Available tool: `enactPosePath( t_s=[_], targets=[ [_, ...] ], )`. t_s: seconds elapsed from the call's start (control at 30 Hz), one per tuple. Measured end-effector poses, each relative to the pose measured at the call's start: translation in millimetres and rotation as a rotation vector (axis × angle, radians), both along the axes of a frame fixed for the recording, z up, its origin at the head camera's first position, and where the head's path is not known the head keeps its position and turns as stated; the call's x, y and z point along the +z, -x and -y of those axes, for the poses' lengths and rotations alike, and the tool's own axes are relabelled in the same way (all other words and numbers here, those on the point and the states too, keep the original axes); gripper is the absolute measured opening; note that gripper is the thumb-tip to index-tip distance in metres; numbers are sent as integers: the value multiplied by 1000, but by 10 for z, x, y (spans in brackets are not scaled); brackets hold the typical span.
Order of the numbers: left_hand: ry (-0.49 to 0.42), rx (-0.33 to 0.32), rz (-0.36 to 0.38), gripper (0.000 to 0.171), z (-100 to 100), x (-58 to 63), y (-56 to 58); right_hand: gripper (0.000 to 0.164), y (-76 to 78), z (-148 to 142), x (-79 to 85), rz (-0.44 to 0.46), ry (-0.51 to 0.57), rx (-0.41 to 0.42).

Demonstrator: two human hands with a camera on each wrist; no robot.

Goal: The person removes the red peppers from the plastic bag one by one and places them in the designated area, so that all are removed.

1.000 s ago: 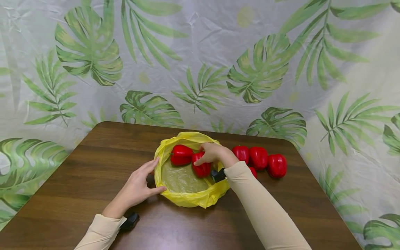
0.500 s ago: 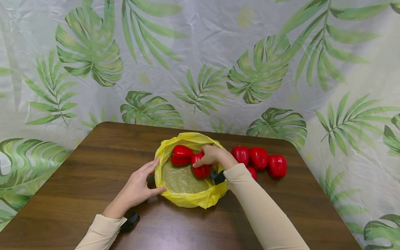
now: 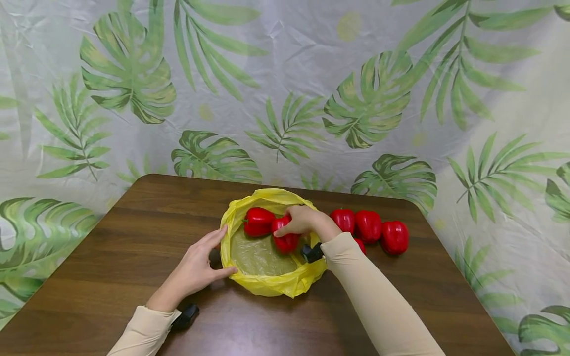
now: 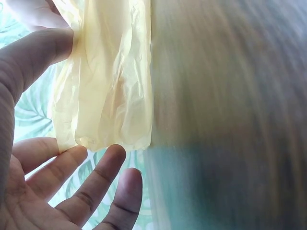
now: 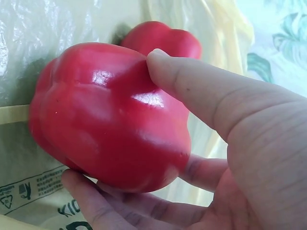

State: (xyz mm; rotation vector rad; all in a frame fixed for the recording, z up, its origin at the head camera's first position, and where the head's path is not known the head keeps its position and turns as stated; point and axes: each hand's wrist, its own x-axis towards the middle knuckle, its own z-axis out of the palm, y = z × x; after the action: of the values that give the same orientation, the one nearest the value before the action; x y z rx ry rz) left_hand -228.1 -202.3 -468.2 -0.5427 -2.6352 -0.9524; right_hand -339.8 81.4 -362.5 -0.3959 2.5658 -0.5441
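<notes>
A yellow plastic bag stands on the wooden table with its mouth spread wide. Inside, my right hand grips a red bell pepper, thumb on one side and fingers curled beneath it in the right wrist view. A second red bell pepper lies in the bag, just left of the held one. At the bag's left side, my left hand rests with spread fingers. Its thumb and fingertips touch the thin bag wall in the left wrist view.
Right of the bag, several more red bell peppers sit on the table, one partly hidden by the right sleeve. A leaf-patterned cloth hangs behind the table. Black wrist cameras are strapped at both wrists.
The right hand and the held bell pepper have shifted very slightly left within the bag. My left hand has stayed at the bag's side.
</notes>
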Motion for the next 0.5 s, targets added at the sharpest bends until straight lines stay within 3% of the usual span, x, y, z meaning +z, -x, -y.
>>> enactPosePath(
  t_s=[0.33, 0.5],
  targets=[
    [5, -2, 3, 103, -6, 1, -8, 75, 4, -22, 82, 19, 12, 9],
    [3, -3, 4, 103, -4, 3, -6, 74, -13, -41, 158, -15, -27, 26]
  ],
)
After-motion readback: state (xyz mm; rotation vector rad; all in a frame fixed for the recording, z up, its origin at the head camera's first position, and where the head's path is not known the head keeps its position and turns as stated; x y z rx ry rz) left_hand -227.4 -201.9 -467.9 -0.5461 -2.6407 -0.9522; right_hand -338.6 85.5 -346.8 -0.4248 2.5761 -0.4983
